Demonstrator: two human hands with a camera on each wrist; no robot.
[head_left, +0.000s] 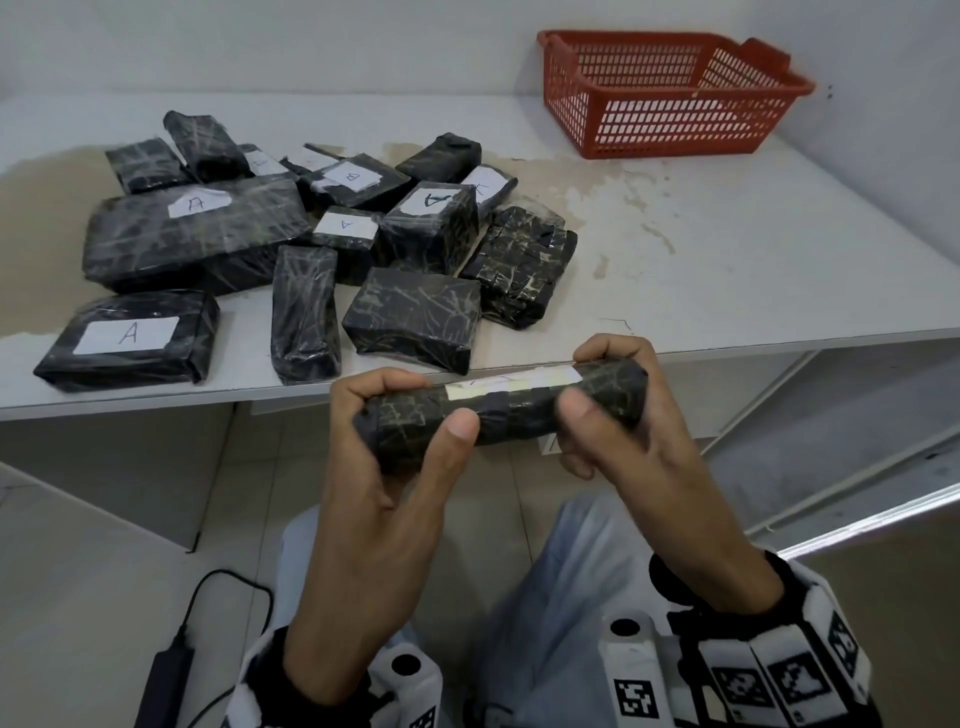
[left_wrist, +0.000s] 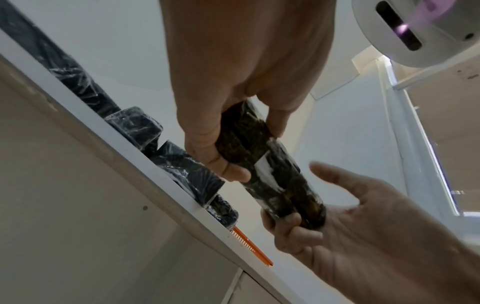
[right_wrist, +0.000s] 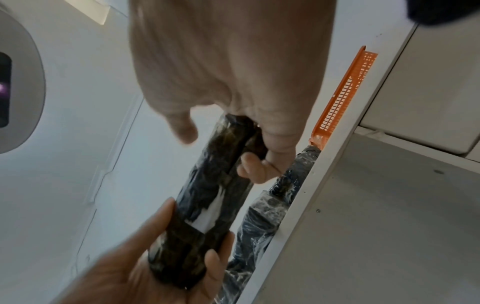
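Reading the label (head_left: 514, 384) on the roll (head_left: 498, 410) appears to be the step in hand. The roll is held level, just off the tabletop (head_left: 727, 260) edge, at 6 o'clock from the parcels (head_left: 410, 312). It is best rotated between its ends until the label faces the eyes, with fingers kept off the writing. The left grip (head_left: 384, 467) pinches one end between thumb and curled fingers. The right grip (head_left: 639, 441) curls its fingers round the other end, thumb loose. The basket (head_left: 675, 119) stands at 1 o'clock.
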